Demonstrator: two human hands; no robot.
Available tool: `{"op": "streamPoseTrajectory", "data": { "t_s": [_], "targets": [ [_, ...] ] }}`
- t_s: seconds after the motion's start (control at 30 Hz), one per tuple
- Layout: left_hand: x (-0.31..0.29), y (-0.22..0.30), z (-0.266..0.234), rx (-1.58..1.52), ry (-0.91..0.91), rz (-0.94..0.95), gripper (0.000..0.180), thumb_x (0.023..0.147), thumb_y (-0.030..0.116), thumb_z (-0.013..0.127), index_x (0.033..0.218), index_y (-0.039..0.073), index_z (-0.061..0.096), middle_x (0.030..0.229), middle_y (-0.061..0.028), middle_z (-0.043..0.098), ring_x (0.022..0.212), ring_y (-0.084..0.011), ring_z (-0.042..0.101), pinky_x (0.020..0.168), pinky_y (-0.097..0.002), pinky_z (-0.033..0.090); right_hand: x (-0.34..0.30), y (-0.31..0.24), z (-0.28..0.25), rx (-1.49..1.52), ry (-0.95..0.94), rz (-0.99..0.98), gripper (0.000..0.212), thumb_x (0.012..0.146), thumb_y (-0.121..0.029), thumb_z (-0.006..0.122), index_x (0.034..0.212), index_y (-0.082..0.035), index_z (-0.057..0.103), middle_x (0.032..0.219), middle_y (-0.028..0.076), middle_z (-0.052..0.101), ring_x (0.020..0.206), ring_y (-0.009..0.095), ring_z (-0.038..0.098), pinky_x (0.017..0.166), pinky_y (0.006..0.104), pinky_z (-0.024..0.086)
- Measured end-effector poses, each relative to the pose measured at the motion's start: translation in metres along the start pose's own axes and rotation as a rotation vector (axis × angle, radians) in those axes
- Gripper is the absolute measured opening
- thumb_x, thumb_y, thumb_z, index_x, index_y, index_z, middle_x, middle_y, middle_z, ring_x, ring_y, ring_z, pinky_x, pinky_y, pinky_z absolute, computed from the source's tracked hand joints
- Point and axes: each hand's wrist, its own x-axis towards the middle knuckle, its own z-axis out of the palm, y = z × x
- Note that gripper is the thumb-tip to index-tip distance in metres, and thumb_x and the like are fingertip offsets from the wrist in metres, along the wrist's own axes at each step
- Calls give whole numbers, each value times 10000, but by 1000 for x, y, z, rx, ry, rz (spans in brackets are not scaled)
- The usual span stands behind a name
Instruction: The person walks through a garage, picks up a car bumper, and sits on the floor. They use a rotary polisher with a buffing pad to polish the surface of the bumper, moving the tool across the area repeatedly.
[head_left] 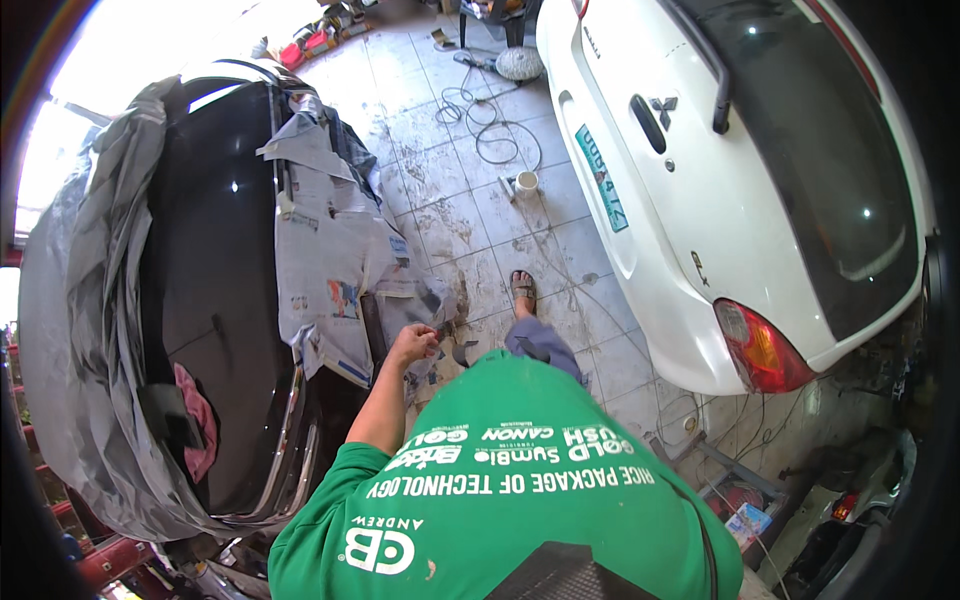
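One shirt (510, 525) (left hand (413, 344) out) separates two cars (215, 270).

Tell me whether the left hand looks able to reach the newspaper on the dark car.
Probably yes: the left hand appears close beside the newspaper, with nothing visible blocking the way.

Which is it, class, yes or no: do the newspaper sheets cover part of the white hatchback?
No, the newspaper sheets lie against the dark car, apart from the white hatchback.
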Motion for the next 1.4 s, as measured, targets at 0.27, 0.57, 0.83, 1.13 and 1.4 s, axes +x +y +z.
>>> {"op": "streamPoseTrajectory", "data": {
  "t_s": [0.27,0.57,0.83,1.13,1.4],
  "targets": [
    [-2,17,-50,96,-6,-301,231,1111,203,641,1252,49,740,1003,-113,814,740,-232,777,613,-413,616,158,-343,-167,-147,71,-236,225,1040,-211,659,1167,-89,799,925,61,790,654,165,720,533,347,556],
    [119,119,-156,-164,20,-249,237,1091,207,684,1239,37,756,894,-64,785,728,-189,740,641,-349,562,167,-649,-191,-21,31,-317,275,1037,-231,743,1257,-76,799,970,37,802,740,139,750,558,313,583],
    [288,333,-317,-21,-1,53,306,1053,230,710,1177,-39,784,885,-90,795,764,-177,754,714,-356,614,154,-731,-98,-353,322,-930,348,968,-333,871,1202,-78,830,947,42,797,750,156,750,626,306,594],
    [447,433,-401,812,-117,325,379,997,364,722,1176,45,823,1031,-187,831,932,-336,811,838,-445,634,181,-937,-132,125,44,-422,346,1003,-235,836,1248,8,802,1040,87,840,893,116,769,812,309,625],
    [509,664,-470,828,-97,16,598,967,589,742,975,-8,770,997,-222,815,975,-316,808,815,-447,627,284,-1081,-153,-83,122,-637,413,936,-388,732,1234,-119,831,1154,203,823,1142,368,776,1018,487,593]
  ]
}}
